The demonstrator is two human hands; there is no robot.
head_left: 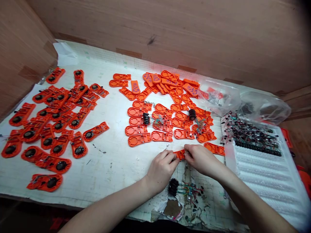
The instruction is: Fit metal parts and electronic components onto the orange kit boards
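Note:
Between my two hands lies an orange plastic shell, just in front of the rows of similar shells. My left hand is closed on its left end. My right hand has its fingers pinched at the shell's right end; whether a small part is in them is hidden. Close below my hands sits a stack of small black speakers with coloured wires and little circuit boards. Behind my hands, open shells are laid out in rows, with two more bundles of wired speakers resting on them.
Shells fitted with speakers spread over the left side. Loose shells are heaped at the back. Clear plastic bags and a white ridged tray with wired circuit parts stand right. Wooden walls enclose the worktable.

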